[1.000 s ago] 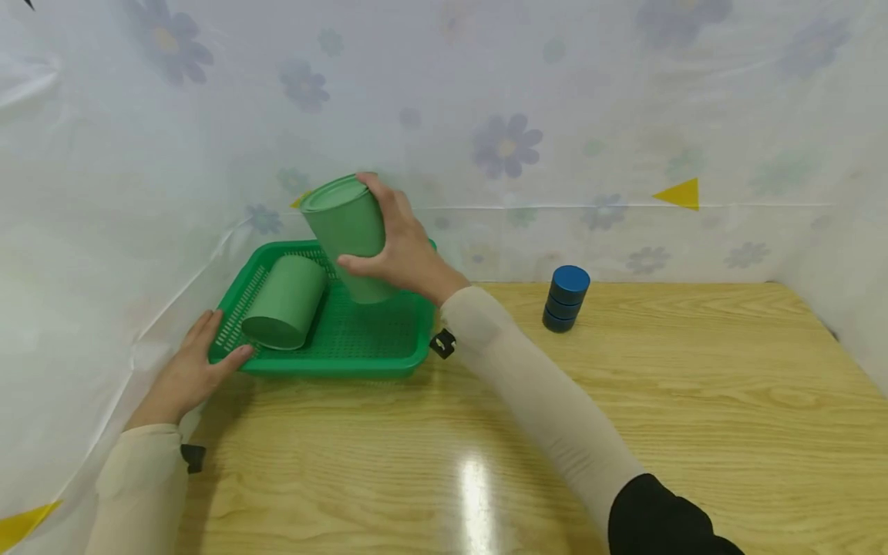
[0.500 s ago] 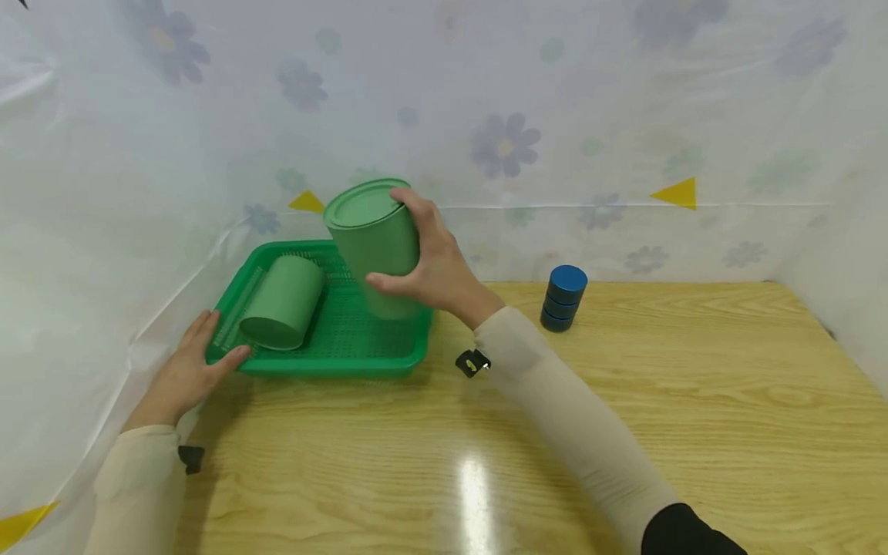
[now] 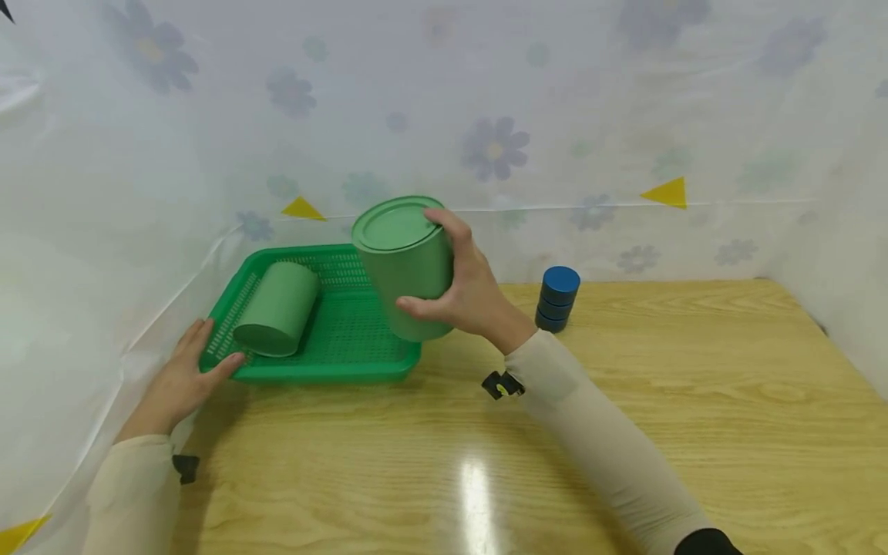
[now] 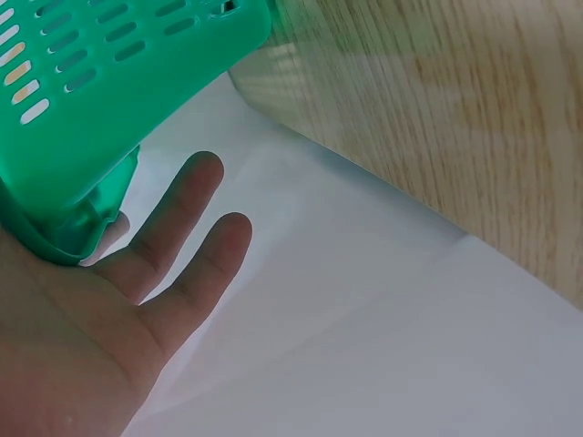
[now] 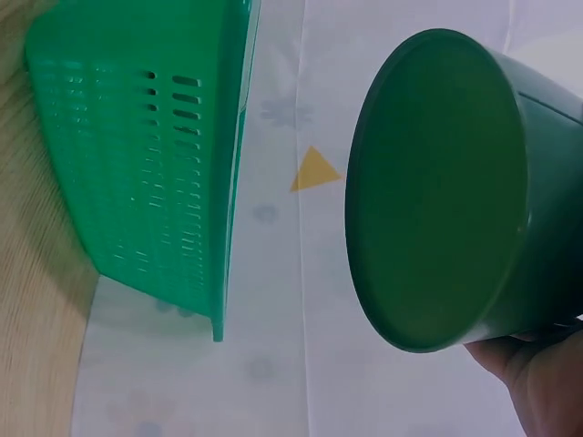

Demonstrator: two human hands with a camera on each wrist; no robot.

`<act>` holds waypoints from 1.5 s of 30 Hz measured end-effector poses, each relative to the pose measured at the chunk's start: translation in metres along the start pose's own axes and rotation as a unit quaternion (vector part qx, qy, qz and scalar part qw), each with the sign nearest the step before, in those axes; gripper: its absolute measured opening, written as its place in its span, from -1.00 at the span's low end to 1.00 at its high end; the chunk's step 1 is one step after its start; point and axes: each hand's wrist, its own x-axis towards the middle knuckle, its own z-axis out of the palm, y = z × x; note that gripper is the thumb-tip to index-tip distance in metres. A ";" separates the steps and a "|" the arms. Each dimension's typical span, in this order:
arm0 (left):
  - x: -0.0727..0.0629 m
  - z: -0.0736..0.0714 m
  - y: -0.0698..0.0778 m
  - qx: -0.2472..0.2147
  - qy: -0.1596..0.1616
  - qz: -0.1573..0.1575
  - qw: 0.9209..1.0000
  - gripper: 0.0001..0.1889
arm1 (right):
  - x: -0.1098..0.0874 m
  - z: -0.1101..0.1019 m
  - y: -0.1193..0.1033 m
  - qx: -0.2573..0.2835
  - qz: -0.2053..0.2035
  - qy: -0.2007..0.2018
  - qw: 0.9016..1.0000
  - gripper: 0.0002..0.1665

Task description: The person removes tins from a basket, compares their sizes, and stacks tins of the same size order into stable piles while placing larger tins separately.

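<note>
My right hand (image 3: 472, 285) holds a green lidded canister (image 3: 405, 266) up at the basket's right end, thumb on its near side and fingers at the lid's edge. It leans, and its flat base (image 5: 437, 191) faces the right wrist camera. A second green canister (image 3: 277, 308) lies on its side in the left part of the green plastic basket (image 3: 322, 374). My left hand (image 3: 176, 385) rests at the basket's front-left corner, thumb on the front rim. In the left wrist view its visible fingers (image 4: 182, 205) reach out straight and spread beside the basket.
A blue ribbed cylinder (image 3: 557, 299) stands upright toward the back of the wooden table (image 3: 388, 462). A white flowered sheet (image 3: 444, 116) hangs behind and along the left side. Yellow triangles (image 3: 664, 193) mark the sheet.
My right hand has carried the canister rightward and nearer, from over the basket to its right end, its lid now more toward the camera. The left hand keeps its place at the corner.
</note>
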 end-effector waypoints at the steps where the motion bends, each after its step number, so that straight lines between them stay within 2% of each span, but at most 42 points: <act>1: 0.000 0.000 -0.001 -0.002 0.000 0.001 1.000 -0.02 | -0.002 -0.002 0.000 -0.001 -0.001 0.001 1.000 0.23; 16: -0.004 0.003 -0.004 -0.010 0.003 0.007 1.000 -0.05 | -0.041 -0.026 -0.008 0.024 -0.039 0.012 0.999 0.13; 26: -0.003 0.002 -0.004 -0.003 -0.003 0.004 1.000 -0.05 | -0.080 -0.049 -0.013 -0.016 -0.046 0.029 0.998 0.14; 35: -0.003 0.001 -0.004 -0.003 -0.004 0.002 1.000 -0.05 | -0.108 -0.070 -0.019 -0.024 -0.061 0.040 0.997 0.18; 45: -0.003 0.003 -0.004 -0.002 0.001 0.005 1.000 -0.06 | -0.140 -0.102 -0.017 -0.046 -0.077 0.098 0.991 0.24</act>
